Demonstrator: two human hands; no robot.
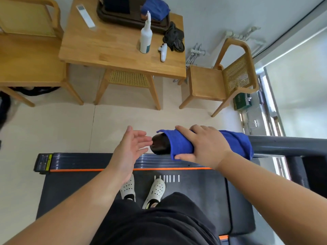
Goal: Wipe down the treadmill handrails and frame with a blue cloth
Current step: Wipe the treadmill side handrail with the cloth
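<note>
Step in hand: I judge this as wiping the free end of the handrail (283, 143), with the treadmill frame not yet reached.
Blue cloth (182, 144): draped over the rail near its rounded black end cap (159, 145), hanging over both sides; the cap itself shows bare.
Right hand (203, 145): I have it pressed flat on the cloth, fingers wrapped over the top of the rail, thumb on the near side, holding the cloth to the rail.
Left hand (131, 149): open wide, empty, fingertips just beside the end cap, not clearly touching it.
Treadmill deck (194, 188): I stand on the belt in white clogs (155, 191); the orange-trimmed front edge lies below the rail end.
Bench (115, 50): wooden, well apart, beyond the deck; a white spray bottle (146, 37) stands towards its right edge and a second blue cloth (155, 7) lies at the far edge.
Next move, my judgement: slide the cloth over the cap, with the left hand steadying the loose end, then work back along the rail.
</note>
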